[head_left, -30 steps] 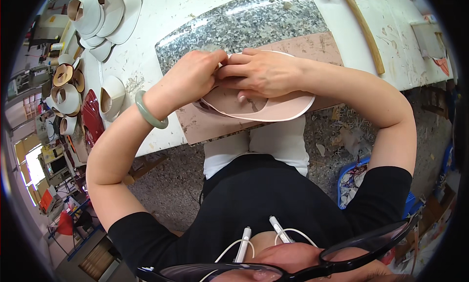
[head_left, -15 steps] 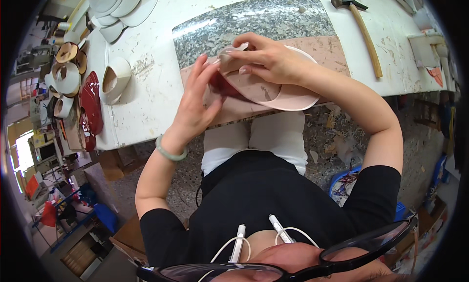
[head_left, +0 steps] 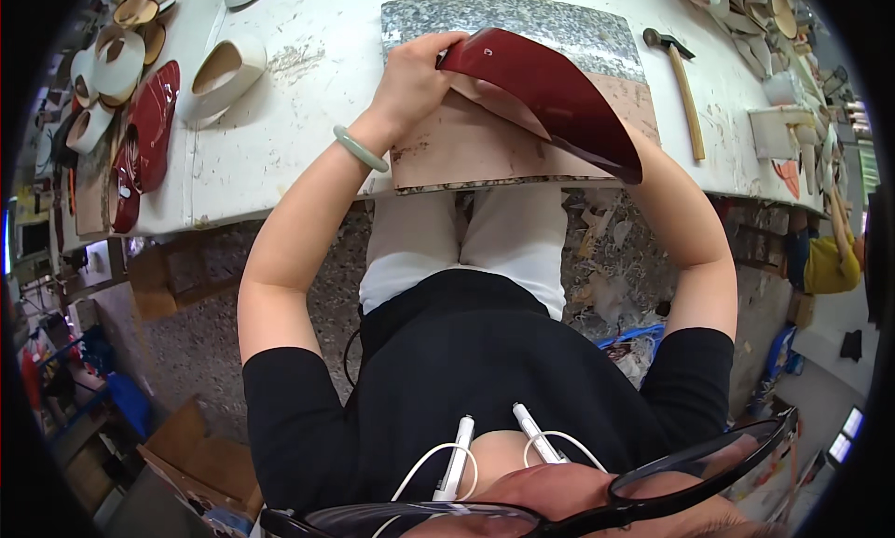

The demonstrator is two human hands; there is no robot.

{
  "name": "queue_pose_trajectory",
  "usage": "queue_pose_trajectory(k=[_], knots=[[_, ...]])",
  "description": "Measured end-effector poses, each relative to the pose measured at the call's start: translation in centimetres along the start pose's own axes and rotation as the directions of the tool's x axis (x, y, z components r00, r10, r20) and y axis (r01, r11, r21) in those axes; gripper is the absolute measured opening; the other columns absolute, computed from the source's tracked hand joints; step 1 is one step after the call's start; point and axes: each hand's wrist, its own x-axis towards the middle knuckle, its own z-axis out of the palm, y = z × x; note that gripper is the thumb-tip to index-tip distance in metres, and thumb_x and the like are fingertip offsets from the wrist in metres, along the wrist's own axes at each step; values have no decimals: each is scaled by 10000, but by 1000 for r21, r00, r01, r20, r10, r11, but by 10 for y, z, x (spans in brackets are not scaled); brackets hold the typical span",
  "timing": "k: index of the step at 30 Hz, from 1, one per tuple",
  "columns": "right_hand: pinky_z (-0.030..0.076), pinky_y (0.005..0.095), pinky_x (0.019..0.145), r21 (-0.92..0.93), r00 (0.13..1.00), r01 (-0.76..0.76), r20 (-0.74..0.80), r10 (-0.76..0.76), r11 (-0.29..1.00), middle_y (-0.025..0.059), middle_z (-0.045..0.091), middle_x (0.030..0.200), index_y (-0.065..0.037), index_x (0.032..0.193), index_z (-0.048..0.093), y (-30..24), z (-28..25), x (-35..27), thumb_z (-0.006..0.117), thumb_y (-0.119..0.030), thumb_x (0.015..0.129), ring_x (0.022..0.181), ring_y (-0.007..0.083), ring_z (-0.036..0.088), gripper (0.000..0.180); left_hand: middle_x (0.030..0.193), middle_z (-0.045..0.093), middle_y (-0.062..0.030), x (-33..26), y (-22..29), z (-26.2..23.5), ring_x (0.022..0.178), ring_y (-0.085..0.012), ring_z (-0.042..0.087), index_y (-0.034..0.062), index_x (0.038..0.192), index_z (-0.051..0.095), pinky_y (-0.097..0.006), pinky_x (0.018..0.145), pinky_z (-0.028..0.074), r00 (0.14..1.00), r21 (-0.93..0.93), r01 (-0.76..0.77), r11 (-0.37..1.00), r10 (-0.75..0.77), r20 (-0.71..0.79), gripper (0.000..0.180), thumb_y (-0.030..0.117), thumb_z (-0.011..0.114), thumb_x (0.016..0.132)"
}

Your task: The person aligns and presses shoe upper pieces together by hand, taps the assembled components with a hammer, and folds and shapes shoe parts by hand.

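Left hand gripping dark red leather piece, right hand hidden behind it, hammer nearby

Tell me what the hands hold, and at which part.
The left hand grips a glossy dark red leather piece at its upper left edge. The right hand is hidden behind the piece, so its hold cannot be told.
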Motion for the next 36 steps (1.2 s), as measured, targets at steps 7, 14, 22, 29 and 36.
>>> queue_pose_trajectory(k=[7, 14, 22, 29, 36], knots=[[486, 227, 719, 50, 976, -219, 4, 219, 975, 41, 651, 1015, -73, 1162, 608, -21, 2, -2, 628, -166, 907, 878, 84, 596, 272, 1002, 692, -127, -2, -7, 3, 846, -208, 671, 38, 1116, 654, -290, 781, 520, 1000, -37, -15, 999, 14, -26, 318, 35, 638, 799], [463, 318, 841, -531, 999, -41, -18, 37, 846, 115, 630, 1074, -53, 1173, 577, -57, 30, -9, 568, -237, 945, 986, 221, 598, 293, 979, 670, -130, -4, -19, 0, 893, -283, 629, 48, 1075, 652, -346, 806, 503, 995, 161, -96, 982, 98, -7, 331, -7, 592, 754], [461, 385, 857, -819, 1000, 16, 15, -6, 573, 166, 604, 1104, -48, 1182, 554, -33, 31, 3, 548, -208, 908, 981, 338, 575, 318, 931, 655, -131, -4, -21, 0, 845, -282, 638, 33, 1066, 656, -342, 765, 509, 998, 163, -55, 985, 55, 5, 317, -11, 623, 754], [428, 341, 969, 242, 998, 1, -62, 14, 970, 103, 586, 1227, -38, 1275, 520, -21, 14, -40, 571, -182, 918, 1133, 275, 548, 389, 904, 632, -132, 1, -19, 5, 894, -309, 600, 59, 1023, 669, -378, 839, 482, 1000, 165, 13, 986, -16, 15, 308, -6, 549, 747], [366, 349, 1061, -518, 937, 299, 316, -145, 801, 99, 548, 1311, -11, 1250, 560, 7, -2, -38, 541, -191, 943, 1268, 233, 460, 356, 937, 693, -161, 12, -25, -4, 840, -279, 670, 19, 1030, 686, -338, 785, 521, 997, 208, 72, 975, -76, 13, 309, 37, 605, 733]])
